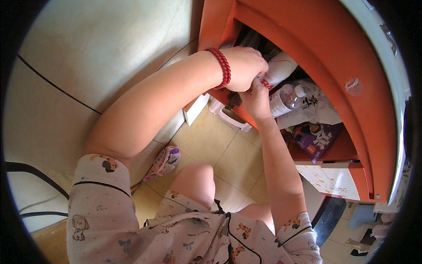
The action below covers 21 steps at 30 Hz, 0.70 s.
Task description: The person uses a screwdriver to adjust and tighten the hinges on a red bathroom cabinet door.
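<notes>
My left hand [246, 68], with a red beaded bracelet [225, 68] at the wrist, reaches into an open orange-red cabinet [314, 53]. Its fingers are curled, and their tips are partly hidden. Just below, my right hand [256, 99] is closed, its thumb and fingers against the left hand. Whatever they grip is covered by the fingers. Right beside them is a white rounded thing with red print [282, 68]; I cannot tell whether either hand holds it. A clear plastic bottle with a white cap [288, 97] lies next to my right hand.
Inside the cabinet are a whitish plastic bag with dark print [318, 108] and a purple package [314, 138]. Below hangs a white flower-patterned drawer front [334, 178]. A pale pink plastic stool [228, 115] and a patterned pinkish bundle [163, 163] are on the tiled floor.
</notes>
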Motion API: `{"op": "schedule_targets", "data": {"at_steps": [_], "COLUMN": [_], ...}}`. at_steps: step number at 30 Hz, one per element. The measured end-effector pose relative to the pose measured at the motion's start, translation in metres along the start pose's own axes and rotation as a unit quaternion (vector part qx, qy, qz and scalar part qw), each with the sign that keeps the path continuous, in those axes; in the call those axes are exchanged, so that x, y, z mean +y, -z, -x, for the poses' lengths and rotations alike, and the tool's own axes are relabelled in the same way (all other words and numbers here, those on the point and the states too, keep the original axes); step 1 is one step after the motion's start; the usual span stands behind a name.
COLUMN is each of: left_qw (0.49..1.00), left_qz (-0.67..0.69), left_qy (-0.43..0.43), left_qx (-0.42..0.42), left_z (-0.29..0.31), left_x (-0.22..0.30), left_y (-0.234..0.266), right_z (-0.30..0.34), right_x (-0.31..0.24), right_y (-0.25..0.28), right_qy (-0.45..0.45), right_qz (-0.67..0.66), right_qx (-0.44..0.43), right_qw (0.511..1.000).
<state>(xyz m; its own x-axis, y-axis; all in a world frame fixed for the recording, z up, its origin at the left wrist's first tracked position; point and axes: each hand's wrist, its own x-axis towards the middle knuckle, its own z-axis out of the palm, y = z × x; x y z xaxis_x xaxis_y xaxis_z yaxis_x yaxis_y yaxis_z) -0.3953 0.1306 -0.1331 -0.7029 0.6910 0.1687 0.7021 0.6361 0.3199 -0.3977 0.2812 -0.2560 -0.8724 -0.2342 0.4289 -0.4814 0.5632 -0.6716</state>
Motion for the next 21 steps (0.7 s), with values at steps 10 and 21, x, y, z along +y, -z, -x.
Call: {"op": "schedule_targets", "data": {"at_steps": [10, 21], "left_qw": [0.990, 0.974], "left_qz": [-0.123, -0.202], "left_qy": [0.037, -0.101], "left_qx": [-0.060, -0.010], "left_z": [-0.026, -0.033], "left_x": [0.022, 0.013], "left_y": [-0.004, -0.021], "right_z": [0.004, 0.003], "right_x": [-0.005, 0.014], "right_y": [0.000, 0.007], "right_qy": [0.032, -0.007], "right_qz": [-0.057, -0.111], "right_qx": [0.069, 0.019], "right_qw": [0.995, 0.994]}}
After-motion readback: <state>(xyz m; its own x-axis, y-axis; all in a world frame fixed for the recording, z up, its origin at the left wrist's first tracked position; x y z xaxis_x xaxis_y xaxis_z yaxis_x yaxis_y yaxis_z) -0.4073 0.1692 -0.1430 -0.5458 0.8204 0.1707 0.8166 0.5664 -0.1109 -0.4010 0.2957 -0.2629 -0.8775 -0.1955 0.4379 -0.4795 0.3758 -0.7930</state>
